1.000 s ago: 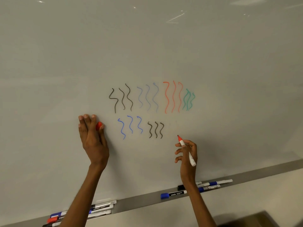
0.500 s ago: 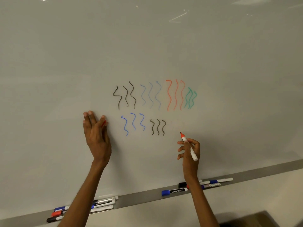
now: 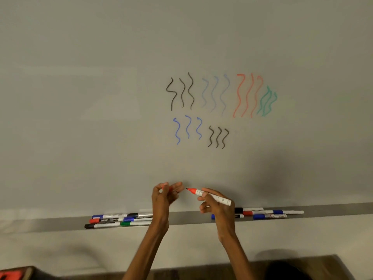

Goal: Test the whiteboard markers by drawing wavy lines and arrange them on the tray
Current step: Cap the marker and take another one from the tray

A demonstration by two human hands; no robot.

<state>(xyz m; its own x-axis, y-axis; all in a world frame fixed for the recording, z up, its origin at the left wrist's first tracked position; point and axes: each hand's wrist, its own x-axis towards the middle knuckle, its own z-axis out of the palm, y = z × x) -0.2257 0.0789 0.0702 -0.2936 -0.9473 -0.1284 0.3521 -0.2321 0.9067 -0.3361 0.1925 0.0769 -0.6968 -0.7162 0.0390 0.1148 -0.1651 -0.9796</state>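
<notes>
An uncapped red marker [image 3: 209, 196] is held in front of the lower part of a whiteboard [image 3: 101, 118], just above the tray [image 3: 191, 218] that runs along its bottom edge. The marker lies almost level, its red tip pointing left and its white barrel slanting down to the right. The person's right hand [image 3: 217, 207] grasps the barrel, thumb and fingers curled round it near the tip end. The left hand [image 3: 165, 196] is raised just beside the tip, not touching it, with its fingers bent round a small red cap [image 3: 170, 188], which is blurred and only partly visible.

On the tray, capped markers lie lengthwise in two groups. The left group [image 3: 119, 220], beside the left wrist, shows blue, red, black and green caps. The right group [image 3: 270, 214], partly hidden behind the right hand, shows black, red and blue caps.

Higher on the board are sets of wavy lines: black lines [image 3: 182, 93], pale blue lines [image 3: 215, 93], red lines [image 3: 247, 96] and green lines [image 3: 267, 101] in the top row, with brighter blue lines [image 3: 187, 129] and short black lines [image 3: 219, 137] beneath. A dark object with red on it [image 3: 16, 274] sits in the bottom left corner, too blurred to identify.
</notes>
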